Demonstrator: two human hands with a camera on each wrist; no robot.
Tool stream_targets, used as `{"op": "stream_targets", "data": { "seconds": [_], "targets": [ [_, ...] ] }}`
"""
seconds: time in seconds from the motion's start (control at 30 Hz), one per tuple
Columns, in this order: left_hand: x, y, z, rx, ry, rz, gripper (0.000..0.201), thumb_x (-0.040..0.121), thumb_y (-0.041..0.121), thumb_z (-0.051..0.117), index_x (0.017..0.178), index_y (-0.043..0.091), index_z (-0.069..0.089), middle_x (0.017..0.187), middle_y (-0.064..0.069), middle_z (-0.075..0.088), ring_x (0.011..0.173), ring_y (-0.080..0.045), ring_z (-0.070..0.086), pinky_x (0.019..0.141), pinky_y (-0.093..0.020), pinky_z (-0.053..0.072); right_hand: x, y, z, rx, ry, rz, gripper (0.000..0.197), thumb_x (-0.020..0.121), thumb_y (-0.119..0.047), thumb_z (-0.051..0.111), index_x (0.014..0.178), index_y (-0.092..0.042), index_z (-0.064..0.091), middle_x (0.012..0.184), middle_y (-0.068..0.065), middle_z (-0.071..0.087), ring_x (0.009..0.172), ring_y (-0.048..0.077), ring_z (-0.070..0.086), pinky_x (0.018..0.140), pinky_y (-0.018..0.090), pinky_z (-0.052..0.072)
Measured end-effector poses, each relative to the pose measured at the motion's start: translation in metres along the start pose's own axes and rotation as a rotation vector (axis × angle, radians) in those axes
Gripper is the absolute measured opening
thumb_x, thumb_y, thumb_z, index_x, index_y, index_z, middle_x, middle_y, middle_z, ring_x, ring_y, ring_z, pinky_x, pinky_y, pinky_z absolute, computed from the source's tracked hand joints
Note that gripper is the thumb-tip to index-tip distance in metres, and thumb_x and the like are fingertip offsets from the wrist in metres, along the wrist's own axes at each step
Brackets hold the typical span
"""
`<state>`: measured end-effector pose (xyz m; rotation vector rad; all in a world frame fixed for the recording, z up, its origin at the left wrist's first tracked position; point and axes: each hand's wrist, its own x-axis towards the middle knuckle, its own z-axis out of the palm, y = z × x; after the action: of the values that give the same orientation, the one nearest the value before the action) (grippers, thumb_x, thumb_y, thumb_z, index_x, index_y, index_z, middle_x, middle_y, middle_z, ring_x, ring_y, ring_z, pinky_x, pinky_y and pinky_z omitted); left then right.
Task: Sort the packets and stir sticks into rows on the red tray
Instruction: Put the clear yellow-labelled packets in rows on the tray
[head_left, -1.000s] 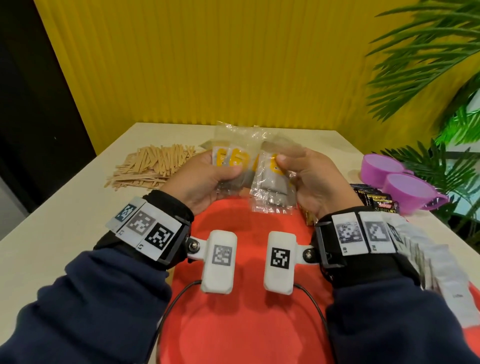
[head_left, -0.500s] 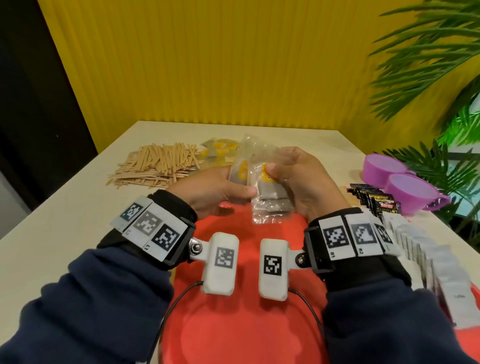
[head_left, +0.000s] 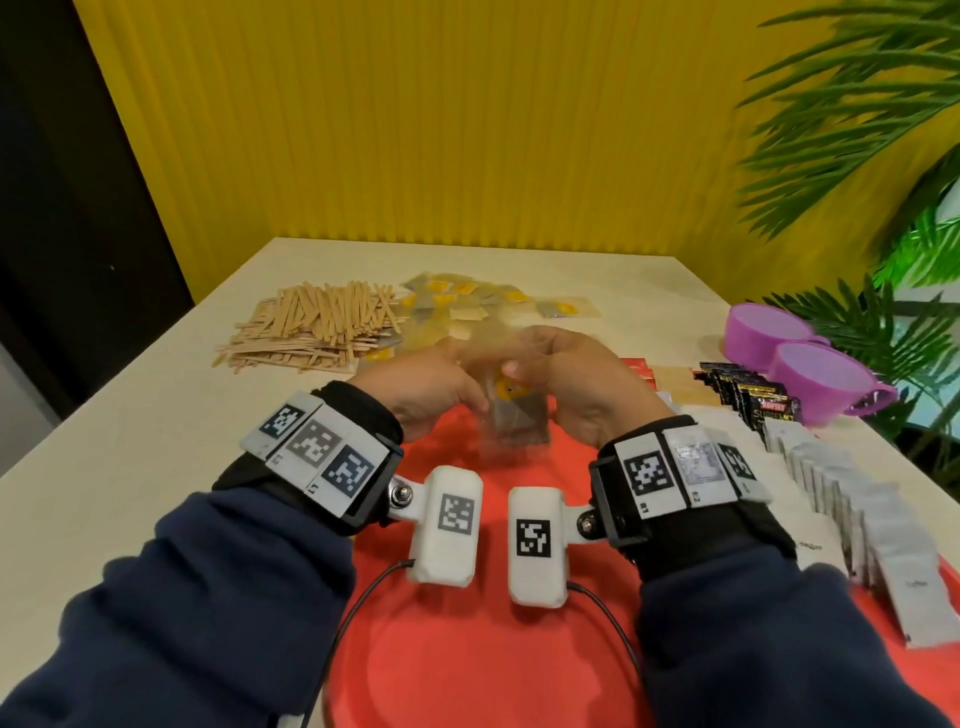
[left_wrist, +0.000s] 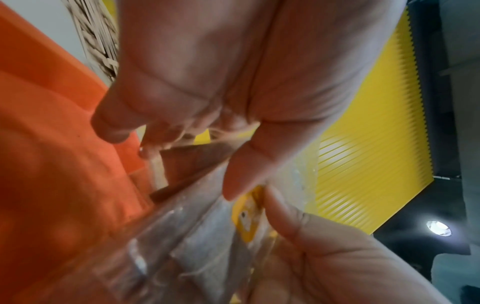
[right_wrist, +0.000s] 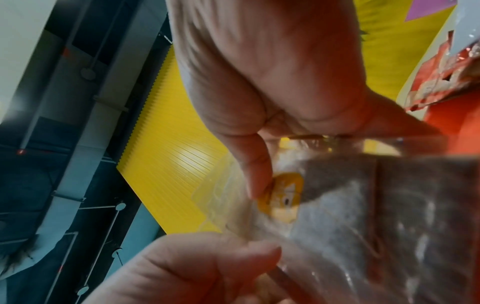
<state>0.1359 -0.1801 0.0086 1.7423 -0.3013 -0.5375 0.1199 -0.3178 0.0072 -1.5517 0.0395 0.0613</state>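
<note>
Both hands hold a small stack of clear tea-bag packets (head_left: 517, 415) with yellow tags upright over the far end of the red tray (head_left: 467, 649). My left hand (head_left: 431, 387) grips the stack's left side, my right hand (head_left: 571, 384) its right side and top. In the wrist views the thumbs pinch the clear packets (left_wrist: 207, 236) (right_wrist: 363, 216) near a yellow tag. A pile of wooden stir sticks (head_left: 317, 325) lies on the table at the back left. More tea-bag packets (head_left: 467, 301) lie loose behind the hands.
A row of white packets (head_left: 862, 519) stands along the tray's right side, with black packets (head_left: 753, 397) and red packets (head_left: 636, 366) behind it. Two purple cups (head_left: 800, 358) sit at the far right beside a green plant (head_left: 883, 130).
The hands have come together and lowered, squaring the two spread bunches of tea-bag packets into one upright stack just above the tray.
</note>
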Motion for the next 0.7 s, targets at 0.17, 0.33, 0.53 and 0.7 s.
{"op": "stream_targets", "data": {
  "seconds": [0.17, 0.33, 0.53, 0.7],
  "targets": [
    [0.001, -0.005, -0.003, 0.019, -0.012, -0.063, 0.058, 0.072, -0.026, 0.037, 0.115, 0.005, 0.06, 0.106, -0.014, 0.064, 0.062, -0.01, 0.062, 0.042, -0.013, 0.043, -0.006, 0.003, -0.001, -0.168, -0.154, 0.14, 0.034, 0.089, 0.014, 0.04, 0.083, -0.014, 0.059, 0.055, -0.011, 0.063, 0.049, -0.002, 0.055, 0.038, 0.007, 0.036],
    [0.004, -0.01, -0.005, 0.019, 0.018, -0.126, 0.054, 0.069, -0.026, 0.045, 0.116, -0.002, 0.057, 0.09, -0.02, 0.064, 0.069, -0.026, 0.059, 0.044, -0.02, 0.045, -0.011, 0.002, -0.002, -0.297, -0.208, 0.198, 0.045, 0.086, 0.016, 0.048, 0.118, -0.015, 0.055, 0.097, 0.002, 0.064, 0.07, 0.005, 0.056, 0.037, 0.012, 0.042],
    [0.005, -0.01, -0.004, 0.002, 0.002, -0.149, 0.046, 0.078, -0.021, 0.047, 0.115, 0.005, 0.058, 0.091, -0.009, 0.063, 0.084, -0.022, 0.057, 0.065, -0.027, 0.043, -0.005, 0.004, -0.004, -0.51, -0.232, 0.251, 0.059, 0.08, 0.004, 0.063, 0.129, -0.026, 0.051, 0.119, 0.005, 0.061, 0.079, 0.013, 0.055, 0.057, 0.03, 0.044],
    [0.004, -0.006, 0.0, -0.106, 0.016, -0.188, 0.033, 0.082, -0.017, 0.046, 0.099, 0.006, 0.061, 0.079, -0.008, 0.066, 0.076, -0.02, 0.059, 0.064, -0.026, 0.049, -0.003, 0.0, -0.005, -0.598, -0.192, 0.244, 0.055, 0.076, -0.003, 0.069, 0.124, -0.025, 0.055, 0.106, 0.009, 0.064, 0.086, 0.021, 0.057, 0.076, 0.038, 0.045]
  ]
}}
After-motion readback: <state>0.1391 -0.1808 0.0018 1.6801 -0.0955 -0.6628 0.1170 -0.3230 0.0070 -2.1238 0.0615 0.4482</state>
